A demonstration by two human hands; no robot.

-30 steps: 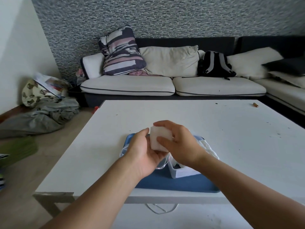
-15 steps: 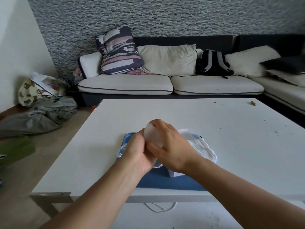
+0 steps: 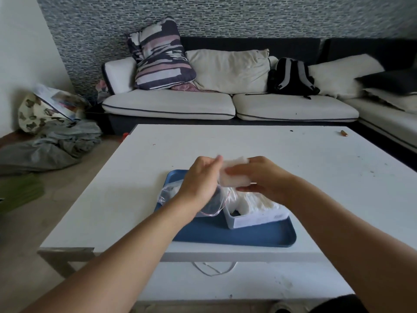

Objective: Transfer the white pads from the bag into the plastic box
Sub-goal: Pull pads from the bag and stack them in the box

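Transfer partly done
Both hands (image 3: 234,177) grip one pad (image 3: 234,177) above the box (image 3: 252,219), which holds pads; bag (image 3: 171,192) contents unclear

This is a home living room. A corner sofa (image 3: 225,102) with cushions (image 3: 228,71) and a backpack (image 3: 291,77) lines a patterned wall (image 3: 225,16), a low white surface (image 3: 248,150) stands before it, and clothes (image 3: 49,145) lie heaped on the floor (image 3: 22,233).

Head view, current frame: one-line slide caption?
Both hands, left hand and right hand, hold a white pad above the plastic box on a blue tray.
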